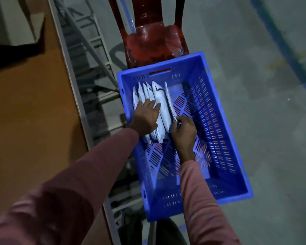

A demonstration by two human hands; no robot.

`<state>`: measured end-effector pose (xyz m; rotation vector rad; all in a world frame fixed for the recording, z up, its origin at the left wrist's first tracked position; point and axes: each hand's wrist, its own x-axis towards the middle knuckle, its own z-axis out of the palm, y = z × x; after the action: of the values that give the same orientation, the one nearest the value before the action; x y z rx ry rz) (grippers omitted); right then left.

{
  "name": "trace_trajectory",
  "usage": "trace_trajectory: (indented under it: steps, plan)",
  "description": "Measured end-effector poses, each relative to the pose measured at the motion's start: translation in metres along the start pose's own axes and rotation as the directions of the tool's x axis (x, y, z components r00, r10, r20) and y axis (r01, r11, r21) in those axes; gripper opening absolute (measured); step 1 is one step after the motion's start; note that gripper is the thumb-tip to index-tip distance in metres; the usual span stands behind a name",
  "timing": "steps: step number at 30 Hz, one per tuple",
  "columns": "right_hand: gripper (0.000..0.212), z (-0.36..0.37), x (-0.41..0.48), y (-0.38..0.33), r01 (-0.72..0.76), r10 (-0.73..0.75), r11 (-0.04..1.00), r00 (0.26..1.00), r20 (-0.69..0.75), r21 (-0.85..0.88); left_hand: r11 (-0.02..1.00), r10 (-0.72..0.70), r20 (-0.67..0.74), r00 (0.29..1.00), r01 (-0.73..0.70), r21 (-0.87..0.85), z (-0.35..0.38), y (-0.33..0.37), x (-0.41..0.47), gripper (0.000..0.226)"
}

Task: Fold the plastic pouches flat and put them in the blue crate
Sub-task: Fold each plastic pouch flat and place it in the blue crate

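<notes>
Pink sleeves (95, 165) reach above grey floor (254, 85) beside a table (34, 121). Left grip (146, 115) presses open-fingered on pouches (159, 96) standing lengthwise in the blue crate (224, 121); right grip (184, 128) pinches the rightmost pouch (169, 98).

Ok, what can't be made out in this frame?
Head view only.
Pouch count: the pouches overlap and the left hand lies over them.
Right hand grip: its fingertips curl round the last pouch's near corner, hidden by the hand itself.
Print on the pouches: too small and dim.
How the crate sits on the chair: the crate covers the seat.
</notes>
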<state>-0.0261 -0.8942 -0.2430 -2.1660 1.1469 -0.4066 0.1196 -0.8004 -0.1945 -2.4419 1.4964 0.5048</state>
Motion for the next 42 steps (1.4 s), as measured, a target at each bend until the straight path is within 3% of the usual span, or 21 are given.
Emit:
trace_trajectory:
  steps: [5, 10, 15, 19, 26, 29, 32, 34, 37, 42]
  plan:
    - [0.018, 0.009, 0.01, -0.006, 0.033, -0.038, 0.997, 0.996, 0.078, 0.066, 0.995, 0.053, -0.08, 0.995, -0.06, -0.08, 0.002, 0.005, 0.003, 0.078]
    - [0.022, 0.016, 0.016, -0.006, 0.035, -0.068, 0.986, 0.978, 0.199, 0.166, 0.99, 0.079, -0.074, 0.994, -0.087, -0.109, 0.005, 0.01, 0.001, 0.072]
    - [0.056, 0.014, 0.027, -0.007, -0.152, 0.052, 0.96, 0.921, 0.385, 0.235, 0.986, 0.062, -0.124, 0.99, -0.08, -0.149, 0.002, 0.008, 0.002, 0.078]
    - [0.059, 0.011, 0.034, -0.009, -0.222, 0.096, 0.923, 0.923, 0.374, 0.313, 0.985, 0.008, -0.081, 0.997, -0.022, -0.173, -0.006, 0.012, 0.003, 0.079]
    - [0.051, 0.013, 0.037, -0.007, -0.241, 0.069, 0.92, 0.876, 0.477, 0.309, 0.992, -0.012, 0.012, 1.0, 0.014, -0.123, -0.003, 0.013, 0.003, 0.075]
    - [0.065, 0.007, 0.034, -0.012, -0.233, 0.088, 0.924, 0.901, 0.425, 0.303, 0.99, -0.035, -0.015, 0.999, 0.033, -0.137, -0.011, 0.013, 0.001, 0.07]
    - [0.061, -0.005, 0.026, -0.016, -0.143, 0.04, 0.946, 0.941, 0.335, 0.29, 0.98, -0.122, -0.014, 0.992, 0.118, -0.161, -0.027, 0.011, -0.014, 0.065]
    - [0.053, -0.02, 0.018, -0.022, -0.079, -0.008, 0.957, 0.954, 0.298, 0.279, 0.961, -0.213, -0.065, 0.975, 0.197, -0.194, -0.042, 0.01, -0.035, 0.058]
    - [0.045, -0.049, 0.004, -0.036, 0.025, -0.084, 0.973, 0.965, 0.25, 0.229, 0.942, -0.278, -0.258, 0.925, 0.21, -0.261, -0.066, 0.011, -0.081, 0.05]
    - [0.034, -0.096, -0.039, -0.089, 0.165, -0.2, 0.952, 0.973, 0.118, 0.257, 0.913, -0.376, -0.564, 0.735, 0.19, -0.361, -0.095, 0.006, -0.182, 0.038]
